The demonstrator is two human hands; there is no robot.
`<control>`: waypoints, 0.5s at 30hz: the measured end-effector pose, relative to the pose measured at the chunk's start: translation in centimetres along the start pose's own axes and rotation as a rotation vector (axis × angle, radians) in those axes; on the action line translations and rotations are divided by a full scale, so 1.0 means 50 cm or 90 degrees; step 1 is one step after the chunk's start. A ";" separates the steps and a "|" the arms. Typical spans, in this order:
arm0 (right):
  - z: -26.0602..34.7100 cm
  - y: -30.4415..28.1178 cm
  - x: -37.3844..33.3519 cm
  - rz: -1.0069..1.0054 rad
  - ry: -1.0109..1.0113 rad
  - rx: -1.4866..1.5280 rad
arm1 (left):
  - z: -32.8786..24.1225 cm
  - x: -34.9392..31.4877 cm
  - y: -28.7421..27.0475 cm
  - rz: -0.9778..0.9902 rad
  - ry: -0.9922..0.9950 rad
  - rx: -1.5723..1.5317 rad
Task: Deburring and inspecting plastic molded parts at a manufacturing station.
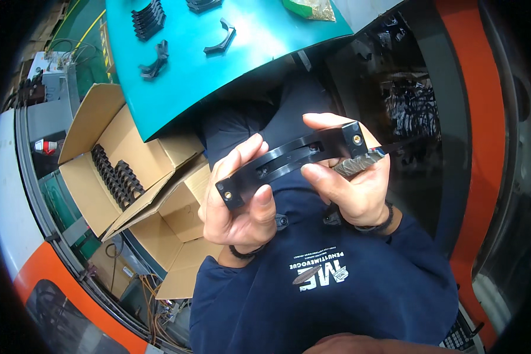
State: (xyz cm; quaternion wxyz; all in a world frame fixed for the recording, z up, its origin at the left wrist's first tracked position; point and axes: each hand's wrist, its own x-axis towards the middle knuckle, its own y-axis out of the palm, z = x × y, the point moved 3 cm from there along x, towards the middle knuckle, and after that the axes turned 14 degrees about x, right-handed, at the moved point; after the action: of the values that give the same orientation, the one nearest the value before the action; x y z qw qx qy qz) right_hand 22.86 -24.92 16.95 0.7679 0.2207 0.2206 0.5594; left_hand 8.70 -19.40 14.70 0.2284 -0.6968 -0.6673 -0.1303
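Both hands hold up a curved black plastic bracket (286, 158) in front of my dark blue sweatshirt. It has a long slot along its middle and a brass-coloured insert at each end. My left hand (236, 197) is closed on its left end, thumb in front and fingers behind. The right hand (357, 192) pinches the other end between thumb and fingers. That same hand also keeps a thin tool with a grey wrapped handle (358, 163) in its palm; a narrow dark blade seems to point right, but its tip blends into the dark background.
Similar curved black parts (219, 38) lie singly and in stacks on the green table (253, 53) ahead, near a clear bag of gold-coloured bits (318, 9). At left, an open carton (79, 192) holds rows of black parts; another open carton (186, 265) adjoins it. An orange machine frame (472, 88) stands right.
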 end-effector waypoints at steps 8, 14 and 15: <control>-0.001 -0.007 0.002 0.004 0.044 -0.030 | 0.000 0.001 -0.001 0.012 0.032 0.033; -0.005 0.007 0.008 -0.008 0.046 0.023 | -0.004 -0.001 -0.007 0.008 0.062 0.080; -0.004 0.008 0.009 -0.003 0.049 0.016 | -0.005 0.000 -0.008 0.008 0.064 0.082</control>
State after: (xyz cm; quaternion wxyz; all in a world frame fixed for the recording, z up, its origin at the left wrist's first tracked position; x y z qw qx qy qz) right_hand 22.60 -24.35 16.98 0.7575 0.2082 0.2576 0.5626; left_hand 8.33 -19.53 14.96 0.3067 -0.6772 -0.6578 -0.1208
